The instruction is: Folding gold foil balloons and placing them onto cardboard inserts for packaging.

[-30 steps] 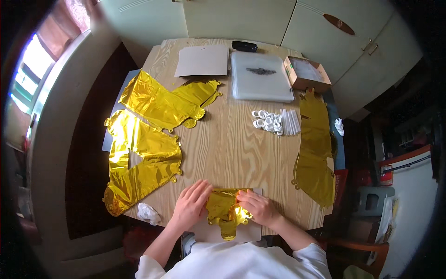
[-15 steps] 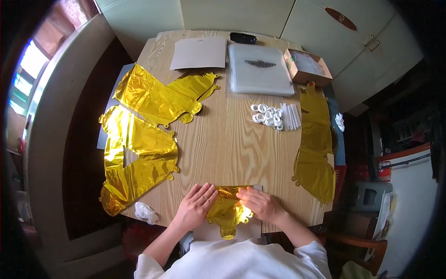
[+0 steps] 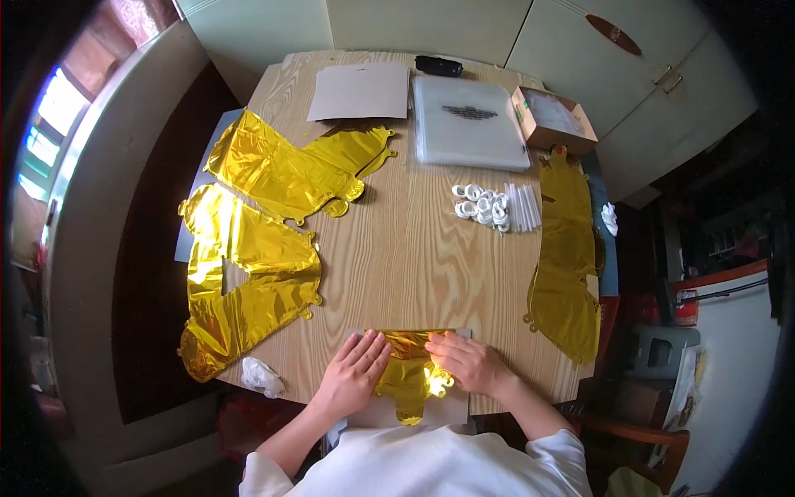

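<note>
A gold foil balloon [image 3: 406, 377], flat and folded, lies on a pale grey card [image 3: 443, 412] at the table's near edge. My left hand [image 3: 356, 373] rests flat over its left side, fingers stretched out and pointing away from me. On its right side lies my right hand [image 3: 474, 363], fingers extended toward the left and pressing on the foil. Neither hand grips anything. The far edge of the balloon forms a straight fold between my fingertips, and a rounded tab hangs toward me. Parts of the foil under both palms are hidden.
More flat gold foil balloons [image 3: 248, 282] lie at left, another [image 3: 565, 265] at right. Farther back are grey cards [image 3: 360, 93], clear plastic bags [image 3: 472, 141], an open cardboard box [image 3: 555, 137] and a black pouch [image 3: 439, 65]. White ribbon rolls [image 3: 484, 207] sit beside clear straws [image 3: 522, 207]. Crumpled white tissue [image 3: 262, 378] lies near-left.
Both hands stay flat on the folded balloon, with barely any movement. The whole view has shifted slightly.
</note>
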